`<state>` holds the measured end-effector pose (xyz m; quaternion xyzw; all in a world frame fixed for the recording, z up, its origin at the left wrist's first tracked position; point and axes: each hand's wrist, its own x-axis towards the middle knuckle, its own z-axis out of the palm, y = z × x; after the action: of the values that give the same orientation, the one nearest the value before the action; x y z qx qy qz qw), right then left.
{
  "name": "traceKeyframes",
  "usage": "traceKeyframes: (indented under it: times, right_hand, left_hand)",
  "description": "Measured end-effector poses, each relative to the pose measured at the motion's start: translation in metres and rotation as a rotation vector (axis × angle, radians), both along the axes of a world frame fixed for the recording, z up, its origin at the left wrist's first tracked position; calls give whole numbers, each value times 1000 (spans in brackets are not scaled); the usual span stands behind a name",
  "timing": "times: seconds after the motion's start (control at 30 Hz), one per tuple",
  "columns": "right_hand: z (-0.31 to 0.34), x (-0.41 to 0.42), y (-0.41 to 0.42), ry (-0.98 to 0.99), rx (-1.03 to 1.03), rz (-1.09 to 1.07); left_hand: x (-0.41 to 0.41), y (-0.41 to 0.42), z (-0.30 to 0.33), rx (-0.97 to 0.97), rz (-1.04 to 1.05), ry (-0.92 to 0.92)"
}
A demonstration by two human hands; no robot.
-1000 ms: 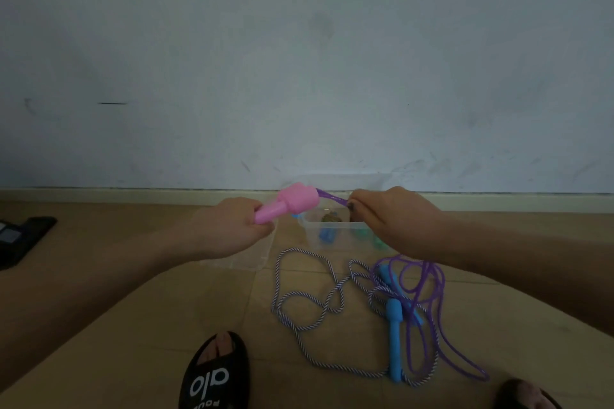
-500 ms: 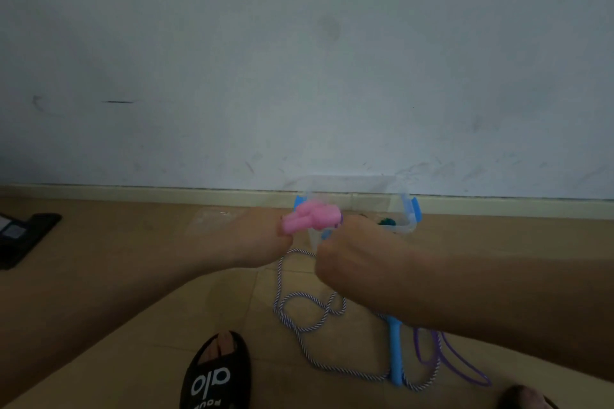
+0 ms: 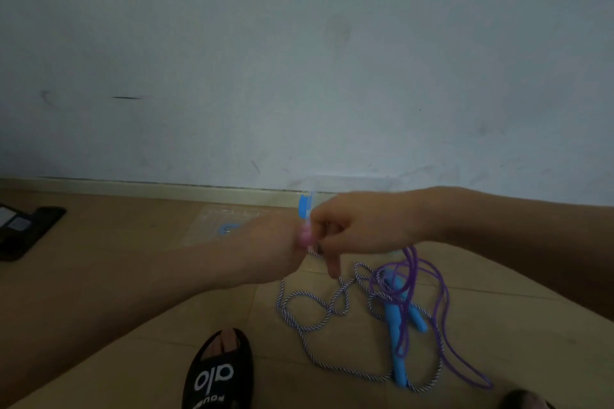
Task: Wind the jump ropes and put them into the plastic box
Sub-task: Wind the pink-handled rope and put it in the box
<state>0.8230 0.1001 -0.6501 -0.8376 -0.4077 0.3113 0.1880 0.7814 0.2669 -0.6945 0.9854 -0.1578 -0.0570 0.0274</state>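
In front of the wall (image 3: pixel 299 60), just above the floor (image 3: pixel 133 276), both hands are held together at mid-frame. Left hand (image 3: pixel 269 246) is reached in from the lower left w/ fingers curled round the pink handle (image 3: pixel 305 237); only a bit of pink is seen past the knuckles. Right hand (image 3: pixel 362 226) is brought in from the right, fingers bent, pinching smth right beside the pink handle, prob the purple rope (image 3: pixel 442 309), but the exact contact pt can't be made out bc of blur. One finger is pointed down.

Count: 2 ropes are seen. The purple rope is hung from under the right hand and looped loosely on the floor. A striped rope (image 3: pixel 315 319) is sprawled on the floor below the hands, w/ 2 blue handles (image 3: pixel 397 325) lying among the tangle, crossed by purple loops. 1 clear box (image 3: pixel 305 206) w/ a blue clip is set by the baseboard, mostly hidden behind the hands. 1 clear lid (image 3: pixel 212 226) is laid flat to its left. 1 black sandal (image 3: pixel 216 372) is seen at the bottom, 1 dark flat thing (image 3: pixel 23 229) at far left.
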Motion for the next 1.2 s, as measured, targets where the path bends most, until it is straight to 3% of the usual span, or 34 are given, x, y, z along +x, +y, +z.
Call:
traceKeyframes:
  times: [0.17,0.3,0.47,0.7,0.87,0.93,1.1,1.2]
  right_hand:
    - [-2,-12,1,-92,26,24]
    - [-7,-23,5,-97,-39,125]
    - [6,-3,3,-144,99,-61]
    - [1,8,-3,-6,129,-182]
    - [6,11,-12,-143,113,-194]
    - [3,10,-20,-45,76,-249]
    - [-14,10,-40,569,67,-471]
    - [-28,13,-44,629,149,-483]
  left_hand:
    - [4,8,4,90,-36,-58]
    - [0,12,-8,40,-14,109]
    - [-14,-4,7,135,-123,-44]
    - [-17,-15,9,183,-112,-49]
    - [0,4,2,163,8,11]
    - [9,24,-6,127,75,-9]
    - [17,52,-21,22,217,-106]
    - [17,47,-17,-55,165,-163]
